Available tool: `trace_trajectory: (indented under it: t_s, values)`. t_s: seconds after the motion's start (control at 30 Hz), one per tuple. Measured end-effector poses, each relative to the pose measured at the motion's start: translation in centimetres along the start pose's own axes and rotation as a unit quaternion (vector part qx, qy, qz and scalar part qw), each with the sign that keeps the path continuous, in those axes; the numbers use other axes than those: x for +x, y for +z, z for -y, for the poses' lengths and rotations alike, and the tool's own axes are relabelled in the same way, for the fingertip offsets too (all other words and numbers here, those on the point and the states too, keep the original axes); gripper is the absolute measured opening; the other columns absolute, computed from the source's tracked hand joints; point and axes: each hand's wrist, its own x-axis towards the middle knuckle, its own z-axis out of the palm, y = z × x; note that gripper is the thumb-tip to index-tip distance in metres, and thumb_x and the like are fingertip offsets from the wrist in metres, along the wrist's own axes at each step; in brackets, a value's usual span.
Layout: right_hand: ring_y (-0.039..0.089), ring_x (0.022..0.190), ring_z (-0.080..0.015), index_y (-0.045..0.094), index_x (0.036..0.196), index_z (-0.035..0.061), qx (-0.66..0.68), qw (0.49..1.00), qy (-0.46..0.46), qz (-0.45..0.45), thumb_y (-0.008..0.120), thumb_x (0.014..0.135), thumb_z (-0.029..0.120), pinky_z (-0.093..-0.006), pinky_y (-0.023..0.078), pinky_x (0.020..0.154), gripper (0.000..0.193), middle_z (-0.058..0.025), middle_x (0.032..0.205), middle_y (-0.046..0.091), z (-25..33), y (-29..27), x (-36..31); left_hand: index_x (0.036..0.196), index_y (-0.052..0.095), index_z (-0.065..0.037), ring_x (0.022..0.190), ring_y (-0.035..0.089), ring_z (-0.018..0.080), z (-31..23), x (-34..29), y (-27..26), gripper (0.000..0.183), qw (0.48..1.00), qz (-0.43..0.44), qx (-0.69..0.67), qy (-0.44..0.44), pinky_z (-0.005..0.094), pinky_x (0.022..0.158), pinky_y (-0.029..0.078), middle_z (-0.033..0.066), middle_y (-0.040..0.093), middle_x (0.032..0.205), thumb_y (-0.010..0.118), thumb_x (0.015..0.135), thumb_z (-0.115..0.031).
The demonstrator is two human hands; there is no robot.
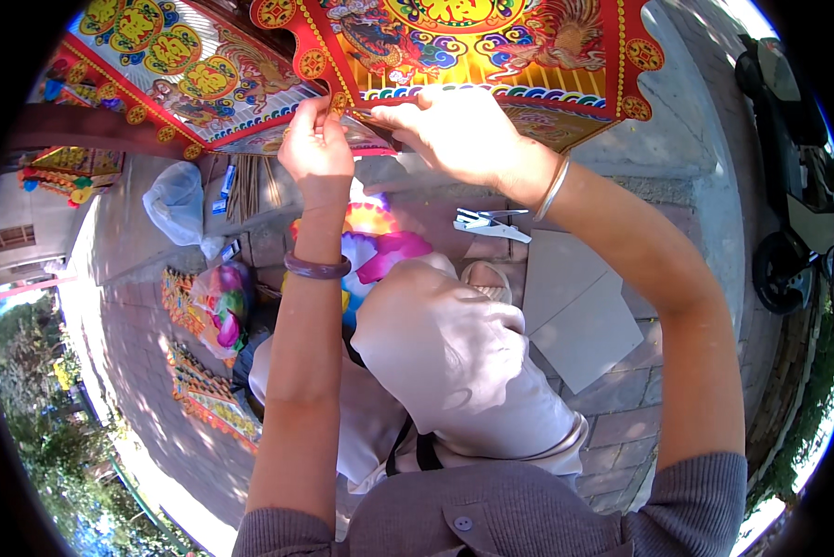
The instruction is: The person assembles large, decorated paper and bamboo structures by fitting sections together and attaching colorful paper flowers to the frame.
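Observation:
A large red and gold decorated paper lantern (491,56) fills the top of the view, with patterned panels and scalloped red edges. At its lower corner my left hand (316,144) is closed, thumb and fingers pinching the panel edge. My right hand (468,135) is just to the right, against the lower border; its fingers are bent together with the index pointing left. Bright light washes it out, and whatever it may grip is not discernible. Below it on the paving lies a white plier-shaped tool (493,224).
Grey board sheets (575,311) lie right of my knees. Bright paper petals (380,246) are in front of me. To the left are a white plastic bag (175,204), thin sticks (242,190) and stacked printed pieces (211,395). A scooter (793,176) stands at far right.

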Motion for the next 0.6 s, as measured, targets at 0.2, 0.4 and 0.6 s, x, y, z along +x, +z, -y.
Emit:
trace_trajectory:
  t_s: [0.2, 0.4, 0.6]
  values:
    - [0.065, 0.083, -0.0278, 0.067, 0.110, 0.0111, -0.026, 0.999, -0.021, 0.002, 0.058, 0.084, 0.028, -0.0395, 0.052, 0.076, 0.032, -0.0137, 0.090, 0.068, 0.5, -0.5, 0.5, 0.099, 0.062, 0.000, 0.065, 0.059, 0.0091, 0.5, 0.1, -0.2, 0.019, 1.000, -0.008, -0.002, -0.014, 0.0251, 0.062, 0.051, 0.0066, 0.065, 0.078, 0.055, 0.083, 0.007]
    - [0.062, 0.066, -0.0251, 0.066, 0.115, 0.0149, 0.145, 0.989, 0.000, -0.032, 0.059, 0.085, 0.024, -0.0361, 0.051, 0.056, 0.032, -0.0140, 0.076, 0.064, -1.1, 1.5, 0.6, 0.099, 0.062, -0.001, 0.065, 0.059, 0.0089, -0.3, 0.2, 0.5, 0.019, 1.000, -0.001, -0.001, -0.016, 0.0247, 0.063, 0.051, 0.0062, 0.065, 0.078, 0.055, 0.083, 0.008]
    - [0.061, 0.065, -0.0279, 0.063, 0.118, 0.0164, -0.097, 0.992, -0.074, -0.041, 0.059, 0.086, 0.028, -0.0384, 0.049, 0.055, 0.034, -0.0130, 0.073, 0.060, -0.4, 0.7, 0.6, 0.099, 0.062, 0.000, 0.067, 0.058, 0.0084, 0.2, 0.1, 0.2, 0.019, 1.000, -0.006, -0.019, -0.013, 0.0242, 0.063, 0.051, 0.0055, 0.065, 0.079, 0.055, 0.083, 0.008]
